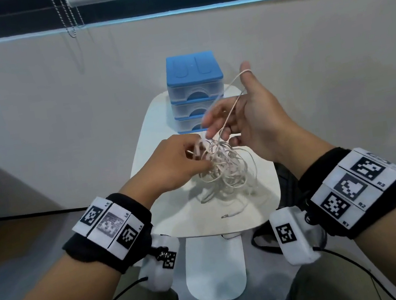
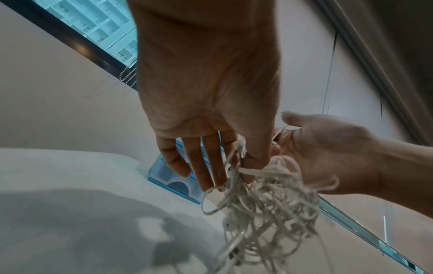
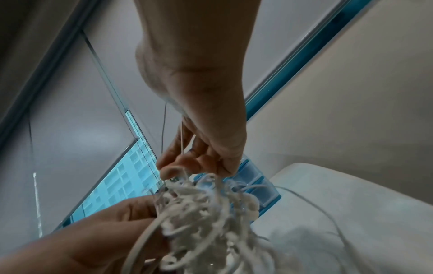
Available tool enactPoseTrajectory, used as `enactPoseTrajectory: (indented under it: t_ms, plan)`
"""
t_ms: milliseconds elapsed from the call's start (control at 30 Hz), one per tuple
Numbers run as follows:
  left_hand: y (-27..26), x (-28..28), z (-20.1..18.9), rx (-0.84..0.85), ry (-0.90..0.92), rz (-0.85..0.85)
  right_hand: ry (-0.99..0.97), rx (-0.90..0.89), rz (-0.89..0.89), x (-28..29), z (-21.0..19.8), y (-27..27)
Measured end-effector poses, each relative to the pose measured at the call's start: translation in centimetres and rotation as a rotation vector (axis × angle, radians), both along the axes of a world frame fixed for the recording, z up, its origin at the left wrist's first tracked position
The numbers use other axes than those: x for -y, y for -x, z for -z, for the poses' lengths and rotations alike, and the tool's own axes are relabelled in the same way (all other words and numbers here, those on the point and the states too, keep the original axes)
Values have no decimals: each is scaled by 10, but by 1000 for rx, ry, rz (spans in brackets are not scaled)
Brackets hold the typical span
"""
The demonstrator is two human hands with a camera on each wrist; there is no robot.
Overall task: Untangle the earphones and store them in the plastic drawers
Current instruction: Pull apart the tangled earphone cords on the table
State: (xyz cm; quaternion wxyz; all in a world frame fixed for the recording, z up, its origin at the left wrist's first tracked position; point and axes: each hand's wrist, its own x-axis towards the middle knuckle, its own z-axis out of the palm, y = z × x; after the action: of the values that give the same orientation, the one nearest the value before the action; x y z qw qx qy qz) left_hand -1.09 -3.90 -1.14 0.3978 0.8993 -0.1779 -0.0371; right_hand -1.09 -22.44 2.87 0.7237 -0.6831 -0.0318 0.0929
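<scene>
Untangling in progress, judged to be at an early stage: the earphones (image 1: 223,169) form a dense knot of thin white cable held just above the small white table (image 1: 264,191), between the two hands and well in front of the plastic drawers (image 1: 196,92). The left hand (image 1: 175,164) pinches the knot at its upper left edge between thumb and fingertips, the other fingers nearly straight in the left wrist view. The right hand (image 1: 251,117) has one strand (image 1: 230,107) looped over the raised thumb and running down past the loosely curled fingers into the knot; whether the fingertips pinch that strand or only guide it cannot be told, since they are blurred. A plug end (image 1: 225,216) lies loose on the table, trailing from the knot.

The cable is flat in places, pale and glossy, wound in many small overlapping loops with no clear free run except the raised strand; earbud shapes appear among the loops in the wrist views.

The next move probably calls for holding the knot steady with the left hand while the right draws its strand out slowly, following it back through each loop rather than pulling hard, which could tighten the snarl. All three drawers appear closed, so storing is not yet begun
</scene>
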Motion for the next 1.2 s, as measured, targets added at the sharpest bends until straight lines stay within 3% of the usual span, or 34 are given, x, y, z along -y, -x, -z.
enactPoseTrajectory:
  t_ms: [133,233,333,567,700,933,1000,1067,1200]
  plan:
    - [-4,-5,0,40,9,-28,-83,34,-21,5,-5,3]
    - [-6,-8,-1,-75,64,-8,-74,81,-56,7,-5,6]
    - [-7,-8,-1,-104,-6,59,-14,149,-36,7,-5,5]
    - [-6,-4,-5,-57,-272,81,81,312,177,10,-17,8]
    - [-5,-3,-5,-67,-238,71,154,391,356,24,-18,2]
    - [-10,0,0,61,-215,74,211,258,501,47,8,1]
    - [-11,1,1,111,-215,98,294,301,567,51,17,1]
    - [-11,3,0,146,-218,125,408,448,496,48,21,6]
    - [-15,6,-3,155,-239,133,855,577,-39,27,19,13]
